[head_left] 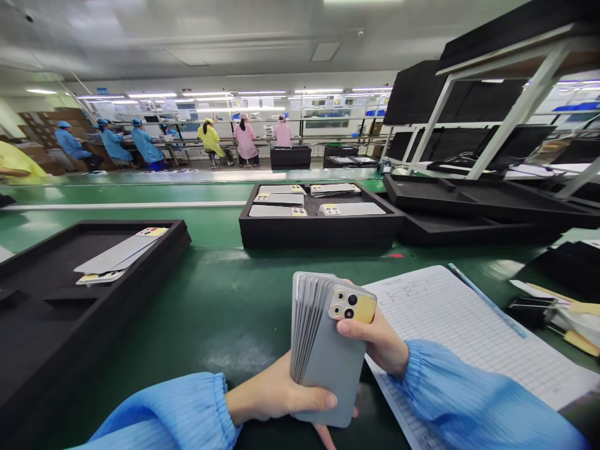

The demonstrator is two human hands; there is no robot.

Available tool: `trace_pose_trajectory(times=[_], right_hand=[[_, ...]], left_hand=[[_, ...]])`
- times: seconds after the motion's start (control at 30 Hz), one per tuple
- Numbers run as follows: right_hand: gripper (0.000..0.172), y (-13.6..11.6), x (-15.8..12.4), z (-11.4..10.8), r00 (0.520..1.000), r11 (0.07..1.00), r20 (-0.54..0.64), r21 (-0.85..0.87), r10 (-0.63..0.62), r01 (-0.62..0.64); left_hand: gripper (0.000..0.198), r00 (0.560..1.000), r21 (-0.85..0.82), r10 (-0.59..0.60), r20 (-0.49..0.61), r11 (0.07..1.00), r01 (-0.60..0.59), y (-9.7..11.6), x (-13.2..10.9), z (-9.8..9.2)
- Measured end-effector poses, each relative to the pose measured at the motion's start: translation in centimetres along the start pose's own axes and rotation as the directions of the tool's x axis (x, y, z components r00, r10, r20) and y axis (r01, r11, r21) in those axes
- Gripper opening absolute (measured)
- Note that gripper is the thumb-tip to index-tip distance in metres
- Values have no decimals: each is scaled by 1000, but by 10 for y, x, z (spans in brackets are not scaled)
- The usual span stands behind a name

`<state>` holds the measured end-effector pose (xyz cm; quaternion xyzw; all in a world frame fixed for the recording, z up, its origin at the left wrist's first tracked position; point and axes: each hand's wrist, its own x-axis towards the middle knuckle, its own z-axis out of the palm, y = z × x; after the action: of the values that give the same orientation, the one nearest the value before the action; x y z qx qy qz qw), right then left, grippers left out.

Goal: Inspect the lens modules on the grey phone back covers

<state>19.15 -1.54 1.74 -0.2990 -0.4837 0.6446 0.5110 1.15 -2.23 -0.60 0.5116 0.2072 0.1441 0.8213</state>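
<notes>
A fanned stack of grey phone back covers (323, 356), each with a yellow camera patch, stands upright over the green table (220, 306). My left hand (276, 394) grips the stack's lower end, fingers wrapped round it. My right hand (379, 340) holds the upper right side, thumb pressed under the camera patch. Both arms wear blue sleeves.
A black foam tray (47, 312) at left holds a few covers. Another black tray (319, 234) ahead holds several covers. A lined paper sheet (469, 331) and a blue pen (487, 300) lie at right, with black trays and a white rack (510, 106) behind. Other people work far back.
</notes>
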Motion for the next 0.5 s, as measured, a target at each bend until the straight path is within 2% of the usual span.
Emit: trace_pose_trajectory(times=[0.1, 0.23, 0.37, 0.5], right_hand=[[39, 1, -1, 1, 999, 998, 22, -40, 42, -41], [37, -2, -1, 4, 995, 993, 83, -113, 52, -42], [38, -2, -2, 4, 991, 979, 133, -203, 26, 2], [38, 2, -5, 4, 991, 961, 128, -266, -42, 75]], left_hand=[[46, 1000, 18, 6, -21, 1000, -5, 1, -1, -1], [58, 998, 14, -4, -66, 1000, 5, 2, -2, 0], [62, 989, 67, 26, -145, 998, -16, 2, -2, 0], [59, 990, 64, 64, -128, 996, -56, -5, 3, -3]])
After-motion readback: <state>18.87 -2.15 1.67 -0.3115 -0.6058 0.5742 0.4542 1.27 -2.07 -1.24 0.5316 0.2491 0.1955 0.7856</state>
